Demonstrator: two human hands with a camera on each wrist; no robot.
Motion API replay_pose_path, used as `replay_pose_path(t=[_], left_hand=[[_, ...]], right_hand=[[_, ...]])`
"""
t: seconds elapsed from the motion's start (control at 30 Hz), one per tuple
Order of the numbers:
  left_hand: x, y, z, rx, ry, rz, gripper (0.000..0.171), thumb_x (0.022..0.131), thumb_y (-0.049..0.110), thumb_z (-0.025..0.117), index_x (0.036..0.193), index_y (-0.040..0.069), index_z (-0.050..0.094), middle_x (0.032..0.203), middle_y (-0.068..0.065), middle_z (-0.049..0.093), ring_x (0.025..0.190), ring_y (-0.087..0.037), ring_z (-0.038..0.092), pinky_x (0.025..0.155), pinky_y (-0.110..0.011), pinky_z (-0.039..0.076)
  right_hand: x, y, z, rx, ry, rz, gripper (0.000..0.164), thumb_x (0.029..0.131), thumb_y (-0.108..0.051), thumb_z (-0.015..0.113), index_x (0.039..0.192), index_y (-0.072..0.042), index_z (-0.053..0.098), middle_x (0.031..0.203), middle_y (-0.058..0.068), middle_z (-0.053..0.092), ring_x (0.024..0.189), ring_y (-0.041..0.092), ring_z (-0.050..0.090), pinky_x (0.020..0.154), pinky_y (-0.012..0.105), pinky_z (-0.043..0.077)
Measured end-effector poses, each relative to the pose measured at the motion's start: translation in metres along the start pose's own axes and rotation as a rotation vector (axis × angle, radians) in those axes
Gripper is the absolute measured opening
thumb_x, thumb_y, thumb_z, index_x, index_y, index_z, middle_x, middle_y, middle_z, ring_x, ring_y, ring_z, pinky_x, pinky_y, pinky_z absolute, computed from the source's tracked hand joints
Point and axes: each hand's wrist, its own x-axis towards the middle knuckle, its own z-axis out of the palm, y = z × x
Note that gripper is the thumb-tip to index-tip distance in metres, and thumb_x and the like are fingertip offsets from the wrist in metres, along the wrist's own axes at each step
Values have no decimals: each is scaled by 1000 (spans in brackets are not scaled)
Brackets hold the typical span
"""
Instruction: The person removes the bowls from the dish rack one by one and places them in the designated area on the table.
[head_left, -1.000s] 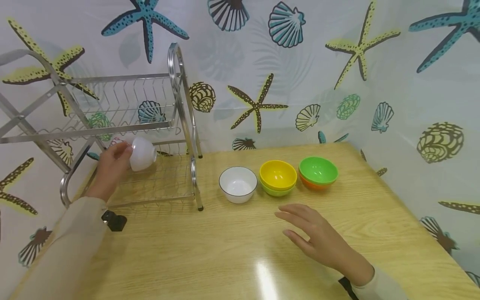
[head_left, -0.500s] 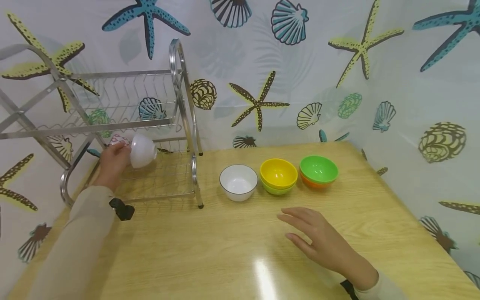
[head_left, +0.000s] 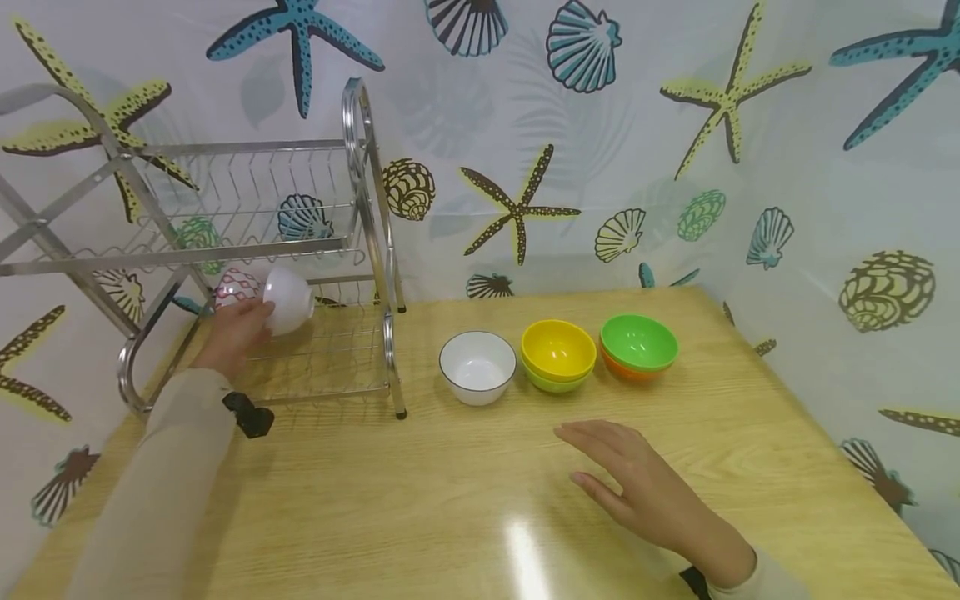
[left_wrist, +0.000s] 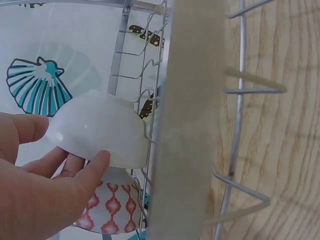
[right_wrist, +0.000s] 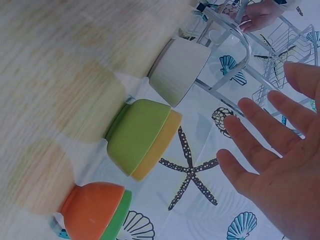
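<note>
My left hand (head_left: 238, 332) is at the lower tier of the metal dish rack (head_left: 358, 183), its thumb and bent fingers at the rim of a white bowl (head_left: 289, 300). In the left wrist view the white bowl (left_wrist: 102, 127) stands on its side, with some fingertips hidden behind its rim. Beside it is a red-patterned bowl (head_left: 236, 286), partly covered by the hand. My right hand (head_left: 637, 483) hovers over the table with its fingers extended, holding nothing. Nearest to it are a yellow bowl (head_left: 558, 348) nested in a light green bowl (head_left: 553, 385).
On the table (head_left: 420, 500) stands a white bowl with a dark rim (head_left: 477, 367), right of the rack. Farther right, a green bowl (head_left: 639, 340) sits in an orange bowl (head_left: 633, 372). A patterned curtain (head_left: 480, 108) hangs behind and at the right.
My left hand has slid down the white bowl's rim, uncovering more of the red-patterned bowl. The white bowl stays nearly in place. The right hand barely moves.
</note>
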Motion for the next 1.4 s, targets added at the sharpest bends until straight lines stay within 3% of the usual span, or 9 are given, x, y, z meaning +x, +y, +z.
replay_pose_path(t=[0.07,0.2,0.43,0.6,0.77,0.87,1.07,1.23,1.4], left_hand=[[2,0,0,-22,-6,-1,63,104,33,32,150,-5,12,156,-25,14,139,-39,24,115,-47,27],[5,0,2,-56,-1,17,62,103,29,34,150,-7,12,155,-26,13,140,-38,22,116,-46,26],[8,-1,8,-120,96,18,61,101,24,42,148,-9,19,150,-25,22,136,-37,31,111,-42,34],[5,-2,7,-115,112,-2,63,101,29,42,148,-6,21,149,-23,24,127,-32,42,108,-36,39],[0,-2,8,-112,106,19,62,100,32,45,145,-8,28,128,-12,40,90,-8,52,86,-20,53],[-1,-2,9,-129,125,50,50,100,27,48,133,-9,41,112,-4,43,84,-7,51,70,-14,54],[-1,-6,10,-22,173,114,40,100,23,47,121,-12,47,108,-6,46,89,-10,47,64,-12,52],[-1,-10,8,3,150,101,49,101,28,45,131,-11,42,121,-11,44,105,-20,46,68,-11,52],[-4,-11,6,-17,124,103,53,100,31,46,134,-10,39,121,-8,42,112,-24,44,71,-10,52]], right_hand=[[-1,0,0,-3,-7,6,51,88,-18,69,136,-15,53,133,3,56,122,22,50,99,42,41],[-1,-1,-1,-1,-31,29,51,89,-19,68,137,-17,52,135,1,54,123,22,49,101,43,40],[-1,-2,0,4,-44,35,48,90,-20,67,136,-16,53,136,-1,54,125,19,48,105,46,35],[-2,-3,1,8,-64,53,47,91,-21,67,135,-16,53,136,-2,54,125,19,48,109,46,31],[-3,-3,2,19,-86,86,47,92,-22,66,136,-18,53,139,0,52,130,24,46,115,47,25],[-3,-3,3,21,-66,70,47,91,-21,66,136,-18,53,139,2,53,129,30,47,118,42,20],[-3,-4,3,17,-44,56,46,91,-20,66,135,-18,54,139,2,53,128,33,47,119,25,6],[-4,-3,3,15,-54,60,46,91,-21,66,135,-17,54,139,3,52,129,33,47,119,27,5],[-4,-3,4,4,-39,43,46,91,-20,67,135,-17,54,139,4,53,128,33,48,119,30,6]])
